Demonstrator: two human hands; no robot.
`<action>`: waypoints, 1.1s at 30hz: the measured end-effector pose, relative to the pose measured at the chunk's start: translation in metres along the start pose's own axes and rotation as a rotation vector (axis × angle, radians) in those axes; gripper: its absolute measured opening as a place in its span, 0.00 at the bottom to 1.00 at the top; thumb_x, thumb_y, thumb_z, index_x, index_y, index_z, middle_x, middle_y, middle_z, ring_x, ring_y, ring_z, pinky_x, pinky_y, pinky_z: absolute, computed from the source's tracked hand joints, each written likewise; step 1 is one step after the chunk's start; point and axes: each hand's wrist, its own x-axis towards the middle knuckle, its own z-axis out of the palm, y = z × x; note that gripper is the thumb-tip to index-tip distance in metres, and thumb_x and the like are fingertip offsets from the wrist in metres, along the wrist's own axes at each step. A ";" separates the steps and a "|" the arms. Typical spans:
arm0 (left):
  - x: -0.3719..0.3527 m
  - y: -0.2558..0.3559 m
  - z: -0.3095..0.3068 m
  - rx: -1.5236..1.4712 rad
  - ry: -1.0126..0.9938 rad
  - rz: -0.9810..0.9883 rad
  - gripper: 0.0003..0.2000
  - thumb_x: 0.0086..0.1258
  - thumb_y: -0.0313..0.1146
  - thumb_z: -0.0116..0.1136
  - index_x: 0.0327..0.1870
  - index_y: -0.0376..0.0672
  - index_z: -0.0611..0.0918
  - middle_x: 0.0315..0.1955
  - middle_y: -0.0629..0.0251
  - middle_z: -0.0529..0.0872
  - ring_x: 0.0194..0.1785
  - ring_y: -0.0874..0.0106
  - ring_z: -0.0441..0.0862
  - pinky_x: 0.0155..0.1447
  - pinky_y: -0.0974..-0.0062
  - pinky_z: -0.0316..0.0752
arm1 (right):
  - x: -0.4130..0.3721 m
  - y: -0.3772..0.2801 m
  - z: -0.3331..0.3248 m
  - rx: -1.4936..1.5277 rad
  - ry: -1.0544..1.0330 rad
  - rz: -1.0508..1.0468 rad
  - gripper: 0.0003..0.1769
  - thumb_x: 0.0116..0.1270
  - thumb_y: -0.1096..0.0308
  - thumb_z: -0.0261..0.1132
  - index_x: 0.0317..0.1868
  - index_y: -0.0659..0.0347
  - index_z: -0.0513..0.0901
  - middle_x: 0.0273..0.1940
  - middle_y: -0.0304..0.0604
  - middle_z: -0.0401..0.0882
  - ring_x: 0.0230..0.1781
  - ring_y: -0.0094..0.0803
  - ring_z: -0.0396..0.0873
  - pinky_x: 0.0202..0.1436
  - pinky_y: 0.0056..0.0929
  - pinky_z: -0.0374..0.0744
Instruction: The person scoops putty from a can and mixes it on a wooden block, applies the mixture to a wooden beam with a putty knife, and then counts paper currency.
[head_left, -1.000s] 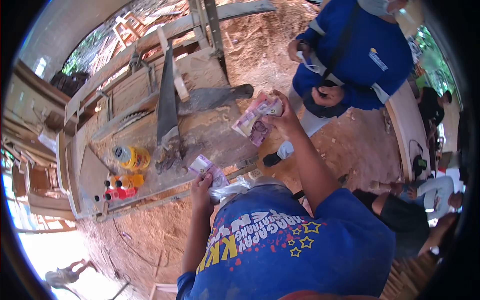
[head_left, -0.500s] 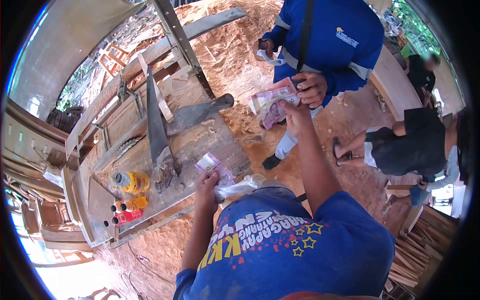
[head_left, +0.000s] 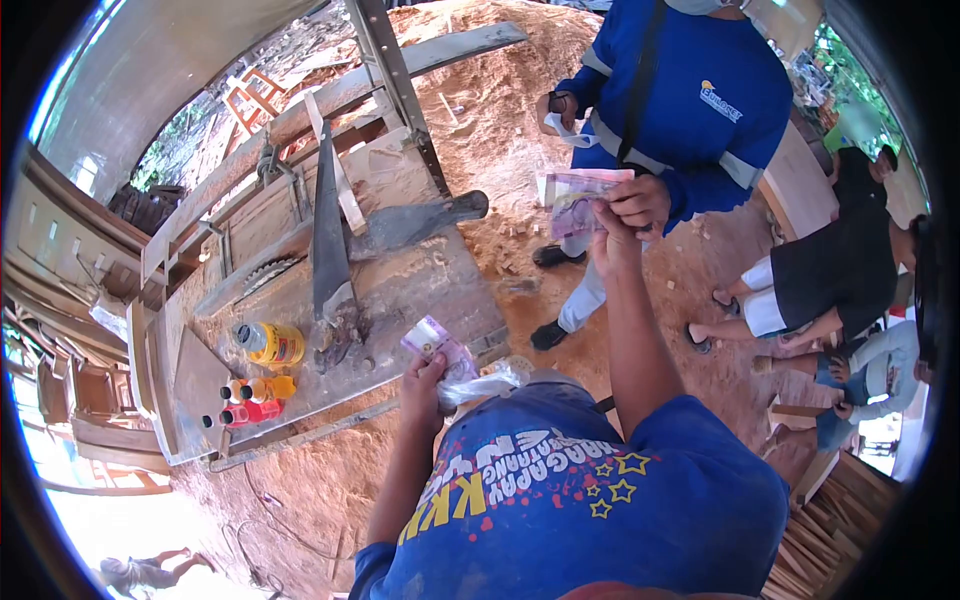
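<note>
My left hand [head_left: 424, 388] is closed on a purple banknote [head_left: 440, 346], near the workbench's edge, with a clear plastic bag [head_left: 485, 384] beside it. My right hand [head_left: 617, 240] reaches forward and pinches purple banknotes [head_left: 580, 210]. A person in a blue long-sleeved shirt [head_left: 700, 100] stands opposite, and that person's hand [head_left: 640, 203] grips the same notes at their right side. The person's other hand holds something white [head_left: 572, 132].
On the workbench [head_left: 420, 290] lie handsaws [head_left: 325, 240], a large yellow-labelled bottle [head_left: 270, 343] and several small drink bottles [head_left: 262, 388]. Other people [head_left: 830, 265] are at the right, above stacked wood strips [head_left: 830, 530]. Sawdust covers the ground [head_left: 480, 90].
The notes between my right hand and the other person have come together from a fan into a more even stack. The view has shifted slightly, and more of the people at the right show.
</note>
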 end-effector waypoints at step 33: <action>-0.088 -0.011 -0.085 -0.416 0.575 0.358 0.14 0.82 0.33 0.58 0.63 0.42 0.80 0.45 0.67 0.88 0.45 0.72 0.88 0.46 0.68 0.85 | -0.125 0.145 0.060 -0.918 -0.896 0.842 0.17 0.72 0.68 0.71 0.57 0.67 0.86 0.38 0.41 0.89 0.33 0.28 0.85 0.41 0.28 0.82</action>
